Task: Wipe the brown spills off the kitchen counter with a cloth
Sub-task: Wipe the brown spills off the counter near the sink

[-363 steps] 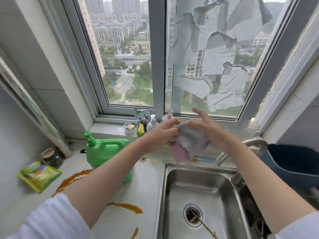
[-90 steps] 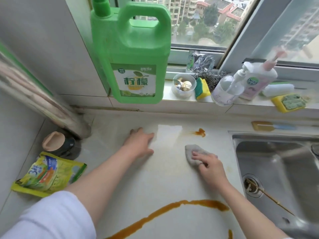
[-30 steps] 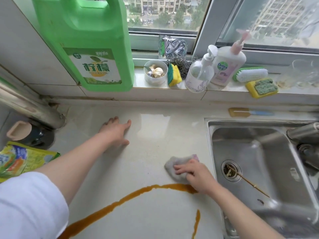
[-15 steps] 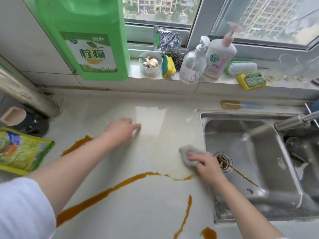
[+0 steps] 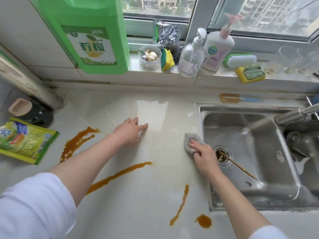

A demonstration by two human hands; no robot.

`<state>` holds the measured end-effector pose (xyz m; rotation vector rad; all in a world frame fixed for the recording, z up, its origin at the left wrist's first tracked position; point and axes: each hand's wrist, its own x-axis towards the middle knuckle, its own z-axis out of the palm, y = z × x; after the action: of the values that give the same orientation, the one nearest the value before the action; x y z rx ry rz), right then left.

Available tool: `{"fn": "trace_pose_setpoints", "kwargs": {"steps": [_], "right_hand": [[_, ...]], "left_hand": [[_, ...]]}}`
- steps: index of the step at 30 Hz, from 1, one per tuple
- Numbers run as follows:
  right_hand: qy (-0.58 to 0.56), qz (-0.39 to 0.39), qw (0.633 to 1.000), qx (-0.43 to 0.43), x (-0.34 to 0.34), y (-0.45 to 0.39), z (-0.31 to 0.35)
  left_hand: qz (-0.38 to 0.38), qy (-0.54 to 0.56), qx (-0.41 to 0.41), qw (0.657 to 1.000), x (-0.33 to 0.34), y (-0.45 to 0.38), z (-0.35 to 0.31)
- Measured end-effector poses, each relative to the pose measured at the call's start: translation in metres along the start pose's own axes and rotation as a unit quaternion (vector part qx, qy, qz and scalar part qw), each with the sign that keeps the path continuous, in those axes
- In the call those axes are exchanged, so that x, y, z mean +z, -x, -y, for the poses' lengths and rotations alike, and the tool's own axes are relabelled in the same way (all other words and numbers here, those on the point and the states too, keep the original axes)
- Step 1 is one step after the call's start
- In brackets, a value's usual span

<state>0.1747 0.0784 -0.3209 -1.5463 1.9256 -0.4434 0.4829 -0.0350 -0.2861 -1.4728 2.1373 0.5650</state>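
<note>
Pressing a grey cloth [image 5: 190, 141] beside the sink [image 5: 291, 195], the right hand [image 5: 203, 152] grips it; left hand [image 5: 129, 133] rests flat, fingers released. Four brown spills [image 5: 119, 176] remain at six o'clock.

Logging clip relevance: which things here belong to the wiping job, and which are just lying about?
Job: cloth under right hand; brown spills; counter; left hand resting flat.

Lying about: green detergent jug; snack packet; sponge; scrub brush.
</note>
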Motion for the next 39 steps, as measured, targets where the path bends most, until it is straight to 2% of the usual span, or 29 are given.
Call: {"fn": "trace_pose_setpoints", "kwargs": {"steps": [2,4,5,7,8,9,11,13,14,15,16,17,19,20,21,22,23,25,26,27,28,29,30,32,33,34,35,37,39], "right_hand": [[-0.008,0.02,1.0,0.012,0.023,0.006,0.03],[-0.004,0.124,0.987,-0.104,0.049,0.039,0.049],[0.012,0.189,0.968,-0.163,0.055,0.058,0.049],[0.033,0.277,0.939,-0.199,0.04,0.074,0.033],[0.032,0.273,0.944,-0.184,0.026,0.069,0.021],[0.022,0.236,0.959,-0.153,0.013,0.06,0.011],[-0.002,0.109,0.992,-0.058,-0.003,0.029,0.0],[-0.007,0.003,0.999,0.031,0.007,0.011,0.019],[-0.012,-0.006,0.998,0.056,0.021,0.008,0.04],[-0.021,0.017,0.998,0.053,0.04,0.009,0.062],[-0.023,0.064,0.998,0.008,0.058,0.02,0.08],[-0.013,0.126,0.989,-0.071,0.075,0.036,0.093],[0.035,0.258,0.936,-0.235,0.092,0.071,0.099],[0.043,0.296,0.916,-0.266,0.084,0.076,0.093],[0.035,0.305,0.919,-0.248,0.072,0.068,0.08],[0.027,0.281,0.934,-0.22,0.058,0.055,0.067],[0.017,0.223,0.958,-0.181,0.047,0.035,0.056],[-0.006,0.05,0.998,-0.039,0.031,-0.006,0.046],[-0.014,-0.017,0.999,0.035,0.032,-0.019,0.053],[-0.006,-0.049,0.995,0.084,0.042,-0.025,0.07],[0.007,-0.042,0.995,0.092,0.059,-0.023,0.093],[0.015,-0.005,0.999,0.046,0.077,-0.016,0.113],[0.002,0.056,0.997,-0.046,0.094,-0.001,0.129],[0.02,0.198,0.951,-0.236,0.115,0.036,0.138],[0.041,0.258,0.928,-0.265,0.11,0.042,0.133],[0.043,0.277,0.926,-0.253,0.095,0.04,0.124],[0.037,0.24,0.946,-0.215,0.082,0.028,0.117],[-0.013,0.061,0.996,-0.071,0.052,-0.004,0.097],[-0.046,-0.082,0.991,0.099,0.05,-0.029,0.099]], "left_hand": [[0.0,0.011,-0.004,1.0,0.0,0.0,-0.001],[0.009,0.024,-0.002,1.0,0.001,-0.001,0.0],[0.012,0.03,-0.003,0.999,0.002,-0.001,0.0],[0.02,0.042,-0.004,0.999,0.004,-0.002,0.001],[0.021,0.046,-0.003,0.999,0.005,-0.004,0.0],[0.02,0.046,-0.004,0.999,0.004,-0.004,0.0],[0.022,0.057,-0.01,0.998,0.005,-0.005,0.001],[0.026,0.064,-0.014,0.998,0.005,-0.006,0.002],[0.025,0.063,-0.013,0.998,0.005,-0.007,0.002],[0.022,0.062,-0.013,0.998,0.004,-0.006,0.002],[0.017,0.061,-0.009,0.998,0.003,-0.005,0.002],[0.013,0.062,-0.007,0.998,0.002,-0.005,0.002],[0.008,0.065,-0.001,0.998,0.002,-0.003,0.007],[0.002,0.071,0.008,0.997,0.002,0.0,0.012],[-0.008,0.074,0.017,0.997,0.001,0.002,0.016],[-0.023,0.075,0.02,0.997,0.001,0.007,0.02],[-0.044,0.075,0.013,0.996,0.0,0.013,0.028],[-0.084,0.08,-0.005,0.993,-0.002,0.025,0.045],[-0.099,0.079,-0.012,0.992,-0.002,0.029,0.055],[-0.106,0.075,-0.017,0.991,-0.001,0.032,0.064],[-0.106,0.068,-0.023,0.992,0.0,0.032,0.074],[-0.099,0.059,-0.027,0.993,-0.001,0.031,0.081],[-0.094,0.051,-0.03,0.994,-0.002,0.029,0.087],[-0.094,0.046,-0.026,0.994,-0.008,0.021,0.096],[-0.094,0.051,-0.02,0.994,-0.011,0.018,0.101],[-0.095,0.052,-0.016,0.994,-0.015,0.015,0.103],[-0.095,0.05,-0.015,0.994,-0.02,0.013,0.109],[-0.082,0.045,-0.011,0.996,-0.028,0.011,0.119],[-0.059,0.04,-0.012,0.997,-0.034,0.012,0.134]]}}
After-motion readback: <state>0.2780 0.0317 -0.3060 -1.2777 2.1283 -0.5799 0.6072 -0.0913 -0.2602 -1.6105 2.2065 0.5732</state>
